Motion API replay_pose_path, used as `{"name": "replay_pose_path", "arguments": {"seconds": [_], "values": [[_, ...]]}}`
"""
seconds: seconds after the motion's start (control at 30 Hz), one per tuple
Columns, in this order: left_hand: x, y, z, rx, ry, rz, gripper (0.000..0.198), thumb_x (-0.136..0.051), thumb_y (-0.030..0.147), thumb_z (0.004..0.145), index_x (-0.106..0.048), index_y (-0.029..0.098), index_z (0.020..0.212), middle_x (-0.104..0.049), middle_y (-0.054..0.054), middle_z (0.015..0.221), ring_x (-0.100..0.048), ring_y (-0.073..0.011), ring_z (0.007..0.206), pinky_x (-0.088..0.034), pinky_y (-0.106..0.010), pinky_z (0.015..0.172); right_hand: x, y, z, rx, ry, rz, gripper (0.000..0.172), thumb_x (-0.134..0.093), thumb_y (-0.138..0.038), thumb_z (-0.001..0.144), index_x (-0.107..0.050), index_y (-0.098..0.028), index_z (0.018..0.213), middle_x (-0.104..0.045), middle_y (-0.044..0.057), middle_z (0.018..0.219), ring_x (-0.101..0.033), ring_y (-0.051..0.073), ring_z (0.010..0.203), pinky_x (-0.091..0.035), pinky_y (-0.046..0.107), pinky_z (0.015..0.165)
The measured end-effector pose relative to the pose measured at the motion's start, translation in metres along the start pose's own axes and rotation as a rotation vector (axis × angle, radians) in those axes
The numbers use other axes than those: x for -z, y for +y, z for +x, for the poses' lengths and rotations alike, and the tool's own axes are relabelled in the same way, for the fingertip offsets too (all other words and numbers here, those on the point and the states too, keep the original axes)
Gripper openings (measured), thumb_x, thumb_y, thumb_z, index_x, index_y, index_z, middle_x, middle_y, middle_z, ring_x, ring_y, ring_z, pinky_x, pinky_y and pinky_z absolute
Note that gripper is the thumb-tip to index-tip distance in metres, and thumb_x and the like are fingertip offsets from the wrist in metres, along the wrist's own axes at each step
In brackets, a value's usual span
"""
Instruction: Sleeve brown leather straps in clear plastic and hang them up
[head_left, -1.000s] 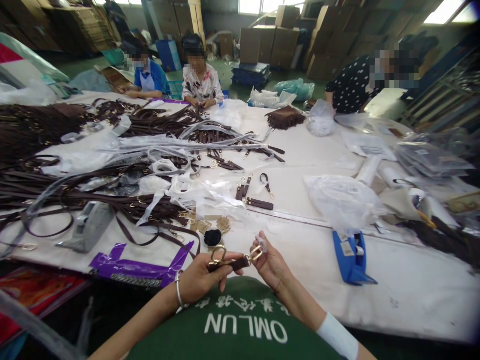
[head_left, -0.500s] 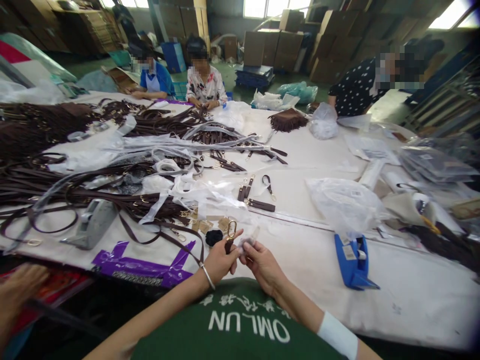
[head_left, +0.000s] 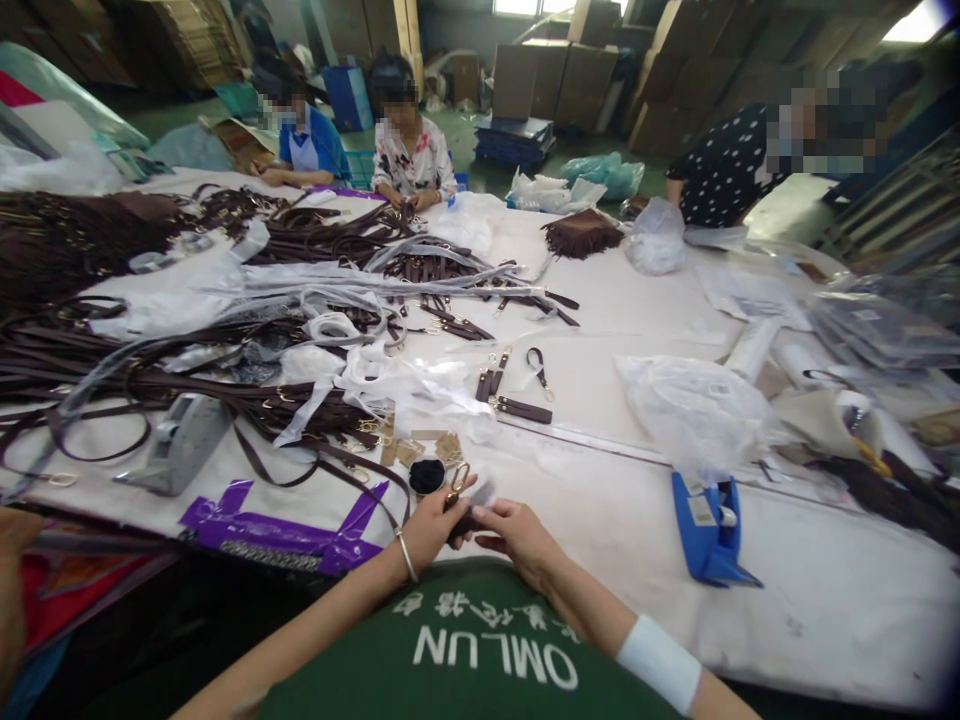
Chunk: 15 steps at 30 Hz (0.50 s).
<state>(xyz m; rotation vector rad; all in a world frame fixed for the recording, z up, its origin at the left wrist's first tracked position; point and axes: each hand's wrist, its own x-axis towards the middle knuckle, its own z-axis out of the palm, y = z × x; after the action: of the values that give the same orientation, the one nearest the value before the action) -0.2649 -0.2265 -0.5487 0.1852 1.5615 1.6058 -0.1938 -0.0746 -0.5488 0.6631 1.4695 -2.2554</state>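
My left hand (head_left: 430, 528) is closed on a short dark brown strap (head_left: 452, 499) with a gold snap hook (head_left: 460, 478) sticking up above the thumb. Close beside it, my right hand (head_left: 521, 540) pinches a small greyish, see-through piece (head_left: 483, 492), perhaps plastic film, against the strap. Fingers hide most of the strap's lower part. Just beyond the left hand sits a small round container with something black (head_left: 427, 476) in it. Small tan pieces (head_left: 409, 452) lie behind that.
Heaps of brown straps (head_left: 300, 405) and white wrapping strips (head_left: 420, 375) cover the table's left. A grey tape dispenser (head_left: 184, 445) stands there; a blue one (head_left: 709, 530) is at right, near a clear plastic bag (head_left: 697, 410). Three people work around the table; a blurred hand shows at far left.
The gold hook has tipped and dropped a little toward the table. My right hand has shifted slightly, bringing the see-through piece up against the strap.
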Motion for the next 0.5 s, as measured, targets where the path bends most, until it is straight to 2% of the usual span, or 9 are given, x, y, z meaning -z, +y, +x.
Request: {"name": "replay_pose_path", "arguments": {"seconds": [0.07, 0.13, 0.2, 0.23, 0.27, 0.33, 0.4, 0.43, 0.5], "values": [[0.002, -0.001, 0.004, 0.061, 0.006, -0.053, 0.070, -0.056, 0.047, 0.077, -0.039, 0.004, 0.130, -0.053, 0.001, 0.053, -0.046, -0.0095, 0.044, -0.035, -0.020, 0.043, 0.013, 0.003, 0.007, -0.039, -0.094, -0.202, 0.032, -0.063, -0.047, 0.075, -0.068, -0.017, 0.084, -0.068, 0.007, 0.082, -0.061, 0.020, 0.081, -0.047, 0.032, 0.072], [0.007, -0.003, 0.007, 0.113, 0.022, -0.112, 0.066, -0.056, 0.044, 0.077, -0.043, 0.004, 0.127, -0.054, 0.000, 0.052, -0.044, -0.0086, 0.042, -0.033, -0.020, 0.042, 0.040, 0.003, 0.020, -0.072, -0.047, -0.473, 0.033, -0.060, -0.048, 0.076, -0.069, -0.017, 0.081, -0.068, 0.009, 0.082, -0.062, 0.022, 0.076, -0.049, 0.036, 0.071], [0.012, -0.006, 0.007, 0.137, 0.060, -0.154, 0.062, -0.056, 0.041, 0.078, -0.043, 0.005, 0.127, -0.055, 0.000, 0.053, -0.043, -0.0076, 0.040, -0.032, -0.019, 0.042, 0.076, 0.001, 0.037, -0.039, 0.156, -0.695, 0.030, -0.058, -0.043, 0.078, -0.068, -0.016, 0.088, -0.067, 0.013, 0.090, -0.061, 0.027, 0.085, -0.046, 0.043, 0.081], [0.014, -0.008, 0.007, 0.138, 0.075, -0.169, 0.061, -0.055, 0.040, 0.078, -0.043, 0.006, 0.128, -0.056, 0.000, 0.054, -0.044, -0.0075, 0.041, -0.032, -0.019, 0.043, 0.095, -0.001, 0.046, 0.007, 0.269, -0.754, 0.030, -0.058, -0.038, 0.078, -0.066, -0.015, 0.097, -0.064, 0.015, 0.102, -0.057, 0.029, 0.098, -0.040, 0.046, 0.090], [0.015, -0.009, 0.007, 0.136, 0.085, -0.179, 0.060, -0.055, 0.040, 0.079, -0.042, 0.007, 0.128, -0.057, -0.001, 0.055, -0.045, -0.0075, 0.041, -0.032, -0.019, 0.044, 0.112, -0.004, 0.056, 0.052, 0.358, -0.785, 0.035, -0.058, -0.033, 0.078, -0.060, -0.014, 0.108, -0.057, 0.017, 0.115, -0.048, 0.031, 0.112, -0.031, 0.047, 0.099], [0.015, -0.010, 0.006, 0.125, 0.092, -0.194, 0.060, -0.055, 0.041, 0.080, -0.042, 0.008, 0.128, -0.059, -0.003, 0.059, -0.046, -0.0075, 0.043, -0.032, -0.019, 0.045, 0.141, -0.009, 0.075, 0.114, 0.451, -0.806, 0.046, -0.056, -0.024, 0.078, -0.048, -0.014, 0.122, -0.039, 0.018, 0.135, -0.024, 0.030, 0.130, -0.013, 0.047, 0.107], [0.014, -0.008, 0.005, 0.118, 0.086, -0.200, 0.060, -0.055, 0.043, 0.080, -0.042, 0.009, 0.128, -0.061, -0.004, 0.063, -0.046, -0.0074, 0.043, -0.032, -0.019, 0.045, 0.159, -0.013, 0.092, 0.143, 0.477, -0.804, 0.042, -0.057, -0.018, 0.074, -0.051, -0.015, 0.116, -0.031, 0.016, 0.140, -0.010, 0.029, 0.134, -0.002, 0.047, 0.108], [0.013, -0.006, 0.005, 0.122, 0.080, -0.200, 0.061, -0.056, 0.043, 0.079, -0.043, 0.009, 0.127, -0.062, -0.005, 0.064, -0.046, -0.0074, 0.043, -0.031, -0.019, 0.044, 0.163, -0.013, 0.098, 0.145, 0.466, -0.791, 0.034, -0.058, -0.016, 0.071, -0.057, -0.016, 0.105, -0.034, 0.015, 0.139, -0.008, 0.030, 0.134, 0.000, 0.048, 0.108], [0.011, 0.000, 0.005, 0.133, 0.073, -0.196, 0.060, -0.057, 0.044, 0.078, -0.045, 0.008, 0.125, -0.062, -0.005, 0.065, -0.046, -0.0072, 0.043, -0.031, -0.019, 0.044, 0.164, -0.011, 0.105, 0.126, 0.418, -0.740, 0.012, -0.063, -0.015, 0.065, -0.060, -0.017, 0.077, -0.047, 0.014, 0.126, -0.014, 0.033, 0.132, -0.002, 0.050, 0.108]]}}
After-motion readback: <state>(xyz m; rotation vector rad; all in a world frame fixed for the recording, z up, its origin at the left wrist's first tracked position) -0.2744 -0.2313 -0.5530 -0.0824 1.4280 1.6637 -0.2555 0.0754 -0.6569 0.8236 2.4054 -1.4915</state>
